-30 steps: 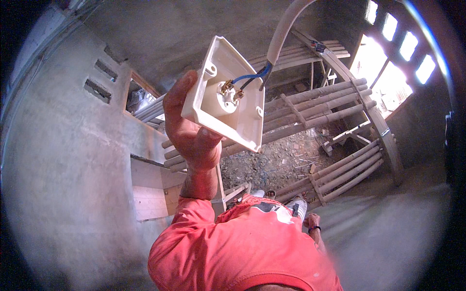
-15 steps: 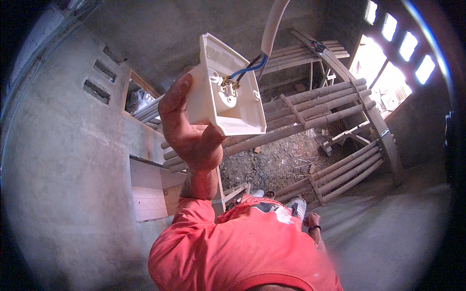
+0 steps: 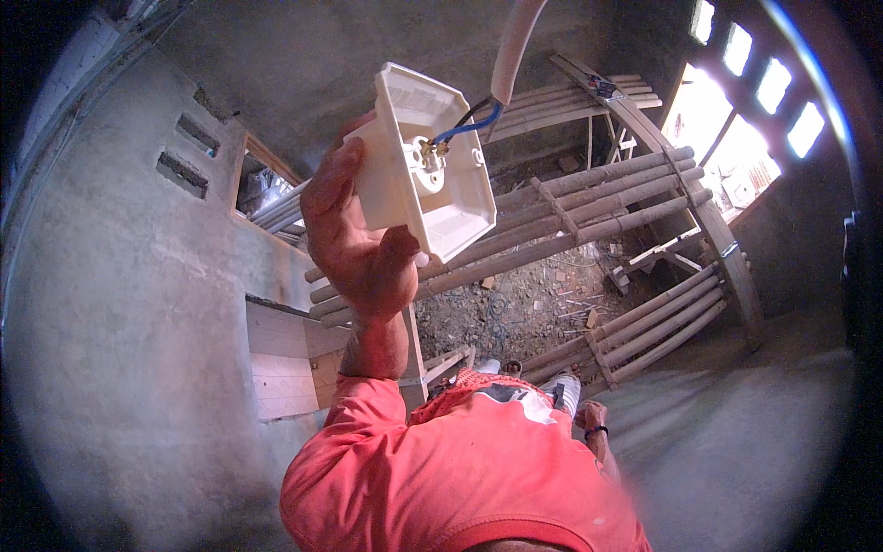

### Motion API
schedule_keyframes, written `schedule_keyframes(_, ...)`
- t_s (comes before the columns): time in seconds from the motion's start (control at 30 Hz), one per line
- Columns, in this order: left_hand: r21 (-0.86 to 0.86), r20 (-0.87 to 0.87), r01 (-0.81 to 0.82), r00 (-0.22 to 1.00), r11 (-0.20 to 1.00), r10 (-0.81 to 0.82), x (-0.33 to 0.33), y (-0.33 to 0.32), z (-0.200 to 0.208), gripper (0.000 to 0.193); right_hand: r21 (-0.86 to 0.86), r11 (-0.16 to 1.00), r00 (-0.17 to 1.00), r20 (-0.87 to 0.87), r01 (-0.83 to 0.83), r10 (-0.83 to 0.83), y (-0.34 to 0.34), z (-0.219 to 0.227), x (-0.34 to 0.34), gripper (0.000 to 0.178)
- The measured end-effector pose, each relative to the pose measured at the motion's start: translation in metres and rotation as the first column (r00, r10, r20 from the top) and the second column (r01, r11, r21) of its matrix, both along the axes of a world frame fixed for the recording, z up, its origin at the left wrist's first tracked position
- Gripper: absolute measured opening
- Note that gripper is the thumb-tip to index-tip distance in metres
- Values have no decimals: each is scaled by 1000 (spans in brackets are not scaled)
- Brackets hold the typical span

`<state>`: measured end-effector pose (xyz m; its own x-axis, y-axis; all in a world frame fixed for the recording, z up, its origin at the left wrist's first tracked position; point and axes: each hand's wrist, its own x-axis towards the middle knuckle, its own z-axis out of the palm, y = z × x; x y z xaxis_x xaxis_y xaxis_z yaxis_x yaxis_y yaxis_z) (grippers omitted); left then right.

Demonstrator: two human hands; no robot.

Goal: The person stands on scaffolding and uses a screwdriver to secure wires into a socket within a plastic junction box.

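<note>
My left hand (image 3: 363,244) is raised and wrapped round a cream-white square plastic lamp holder (image 3: 451,235), its open back facing me. Inside, a round white core carries small brass terminals (image 3: 432,152). A blue wire (image 3: 469,126) and a black wire (image 3: 474,109) run to these terminals from a white sheathed cable (image 3: 515,51) hanging from above. The lamp holder's front is turned away and hidden in my palm. Low beside my body, my right hand (image 3: 591,416) has its fingers curled, with a dark band at the wrist. Whether anything is in it is too small to tell.
Lashed bamboo poles (image 3: 607,198) form scaffold platforms below and right of my left hand, tied to a wooden beam (image 3: 727,248). Rubble (image 3: 524,308) covers the floor far below. A bare plastered wall (image 3: 120,304) stands left, and a bright window opening (image 3: 717,138) lies right.
The lamp holder has tilted slightly and shifted a little left in my left hand, with the cable end moving slightly along. My right hand has hardly moved.
</note>
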<state>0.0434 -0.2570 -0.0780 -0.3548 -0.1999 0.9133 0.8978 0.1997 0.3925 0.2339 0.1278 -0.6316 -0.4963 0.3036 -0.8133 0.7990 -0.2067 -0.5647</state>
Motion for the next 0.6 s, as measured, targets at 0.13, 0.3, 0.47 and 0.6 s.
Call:
schedule_keyframes(0.13, -67, 36, -97, 994, 993, 100, 2, -5, 1, 65, 5, 1000, 999, 29, 14, -15, -3, 3, -1, 32)
schedule_keyframes(0.3, -118, -48, -128, 991, 985, 123, -2, -7, 4, 65, 25, 998, 998, -6, -57, 57, 5, -12, 2, 31)
schedule_keyframes(0.47, -219, -156, -245, 964, 944, 214, -5, -12, 7, 64, -61, 996, 995, -77, -69, 64, 12, -20, 5, 31)
schedule_keyframes(0.6, -243, -133, -169, 981, 955, 140, -5, -17, 9, 62, -27, 1000, 1000, -30, -4, 3, 8, -18, 0, 29)
